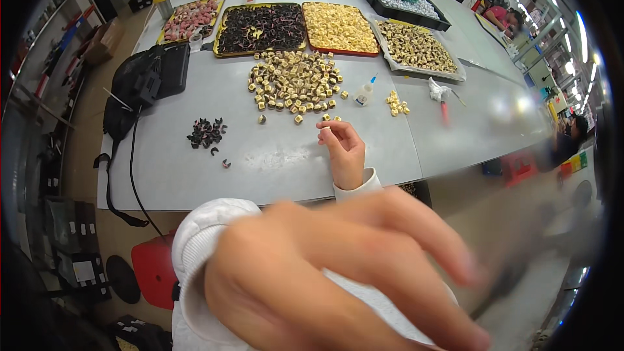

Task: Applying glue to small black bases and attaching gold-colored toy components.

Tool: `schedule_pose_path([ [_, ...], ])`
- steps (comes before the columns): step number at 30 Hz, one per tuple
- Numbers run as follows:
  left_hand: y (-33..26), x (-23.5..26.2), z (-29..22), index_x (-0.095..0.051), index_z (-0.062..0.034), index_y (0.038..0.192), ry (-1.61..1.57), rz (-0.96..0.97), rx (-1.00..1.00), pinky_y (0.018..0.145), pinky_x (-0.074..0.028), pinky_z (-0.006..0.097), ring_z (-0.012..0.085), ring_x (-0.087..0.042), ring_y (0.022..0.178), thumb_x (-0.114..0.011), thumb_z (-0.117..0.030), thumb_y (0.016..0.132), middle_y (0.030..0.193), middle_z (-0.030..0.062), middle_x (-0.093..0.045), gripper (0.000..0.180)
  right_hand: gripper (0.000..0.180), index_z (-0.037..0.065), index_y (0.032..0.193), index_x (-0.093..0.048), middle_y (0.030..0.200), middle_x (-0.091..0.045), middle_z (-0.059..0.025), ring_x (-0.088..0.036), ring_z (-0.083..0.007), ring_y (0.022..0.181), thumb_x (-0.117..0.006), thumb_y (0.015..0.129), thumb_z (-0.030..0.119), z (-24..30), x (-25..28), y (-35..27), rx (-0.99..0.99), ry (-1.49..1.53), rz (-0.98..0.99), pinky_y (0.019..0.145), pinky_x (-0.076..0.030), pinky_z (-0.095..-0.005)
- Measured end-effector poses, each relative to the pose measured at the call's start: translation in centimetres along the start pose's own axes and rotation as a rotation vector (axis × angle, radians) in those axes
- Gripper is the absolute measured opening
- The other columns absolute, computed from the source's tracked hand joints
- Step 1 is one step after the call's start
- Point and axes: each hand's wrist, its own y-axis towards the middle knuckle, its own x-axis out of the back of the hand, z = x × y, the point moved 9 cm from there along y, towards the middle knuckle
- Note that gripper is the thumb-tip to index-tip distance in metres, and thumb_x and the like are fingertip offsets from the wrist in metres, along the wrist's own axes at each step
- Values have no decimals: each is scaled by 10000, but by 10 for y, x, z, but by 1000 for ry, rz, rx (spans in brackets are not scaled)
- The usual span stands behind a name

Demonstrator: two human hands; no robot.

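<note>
Fingers of the right hand (343,149) pinch 1 cream bead (327,127) beside the loose cream pile (294,82). Blurred left hand (338,279), fingers spread, fills the near view. Bare table (273,162) lies toward the front edge; 4 trays (261,27) at the back hold sorted beads.

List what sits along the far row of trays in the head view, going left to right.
Tray of pink pieces → tray of dark pieces → tray of pale yellow pieces → tray of tan-and-dark pieces.
</note>
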Motion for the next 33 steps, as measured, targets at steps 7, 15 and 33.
schedule_pose_path([
  [7, -49, 95, -15, -642, -82, 986, 196, -445, -178, 789, -355, 314, 187, -514, 909, -530, -313, 899, 1063, 70, -599, 271, 140, -20, 949, -584, 900, -622, -91, -551, -124, 740, -590, 830, 54, -6, 2, 1, -21, 9, 24, 696, -457, -241],
  [15, -157, 217, -58, -661, -46, 903, 1062, -1099, 157, 757, -412, 266, 136, -562, 896, -635, -150, 826, 943, 44, -640, 132, 132, -40, 918, -604, 813, -626, -91, -560, -125, 705, -605, 825, 53, -7, -7, 4, -38, -144, 136, 660, -454, -230],
  [33, -135, 257, 35, -676, -56, 813, 2003, -329, 668, 728, -453, 330, 237, -553, 789, -670, -103, 738, 816, 51, -621, 89, 328, 12, 1190, -472, 1126, -546, -89, -582, -153, 942, -510, 864, -5, 36, -21, 35, 400, -648, 65, 774, -481, -243],
])
